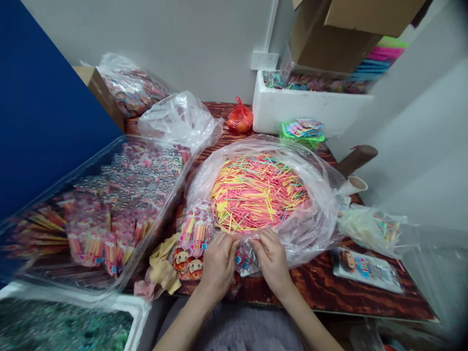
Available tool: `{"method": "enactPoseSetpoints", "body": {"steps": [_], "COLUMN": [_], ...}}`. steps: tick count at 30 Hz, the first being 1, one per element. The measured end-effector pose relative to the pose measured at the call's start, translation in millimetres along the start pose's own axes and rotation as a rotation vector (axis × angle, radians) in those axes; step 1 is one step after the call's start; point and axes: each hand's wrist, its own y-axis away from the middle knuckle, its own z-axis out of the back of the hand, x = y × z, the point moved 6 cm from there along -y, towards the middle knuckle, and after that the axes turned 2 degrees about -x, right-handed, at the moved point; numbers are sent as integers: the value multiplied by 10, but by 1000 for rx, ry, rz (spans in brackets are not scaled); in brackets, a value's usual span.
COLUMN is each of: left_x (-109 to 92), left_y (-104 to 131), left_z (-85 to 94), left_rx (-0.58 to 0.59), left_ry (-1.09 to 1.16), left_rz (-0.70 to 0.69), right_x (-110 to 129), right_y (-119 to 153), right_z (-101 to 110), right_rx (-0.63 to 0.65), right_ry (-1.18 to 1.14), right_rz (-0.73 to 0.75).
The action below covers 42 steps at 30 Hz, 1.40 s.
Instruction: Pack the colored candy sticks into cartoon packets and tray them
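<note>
So the thing being worked on is a small clear packet, at the front of the tabletop, just on the near side of a heap of thin coloured sticks. Both hands are on it: the left hand and the right hand are curled in, thumbs against fingers, pinching near its top edge from either side as far as I can make out. Can't tell whether there's anything inside it, too blurry.

My read is that the step in hand is handling the mouth of that packet. The next move probably calls for keeping both pinches light and level so the film doesn't slip or crumple.

The sticks, mostly pink and yellow, sit in a big plastic bag with its sides rolled down. Just left of the left hand are some filled packets with cartoon cards below them, then a crumpled yellow cloth. Further left, a clear bin holds loads more stick packs. Over on the right there's a printed pouch lying flat, and at the back a red bag beside a white foam box.
</note>
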Motion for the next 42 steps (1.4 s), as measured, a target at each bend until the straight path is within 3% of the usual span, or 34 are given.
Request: {"method": "enactPoseSetpoints", "body": {"steps": [6,12,17,21,26,35,39,42], "left_x": [53,215,172,107,149,180,202,215], "left_y": [-42,-25,43,94,123,71,55,46], "left_z": [8,90,83,8,-52,-57,-20,0], "left_rx": [53,12,60,120,161,155,132,123], "left_ry": [-22,-77,-39,-52,-83,-9,6,33], "left_rz": [-40,-68,-42,-51,-37,-57,-46,-33], "right_x": [-14,-100,-474,-587,-520,-522,-499,-496], "right_y": [-47,-106,-366,-547,-669,-727,-788,-870], "right_z": [-32,-35,263,181,56,-139,-134,-67], "right_rx": [0,340,97,153,188,284,290,226], "right_ry": [-15,-75,285,671,976,1126,1114,1021], "right_rz": [-49,-22,35,165,226,280,306,285]}}
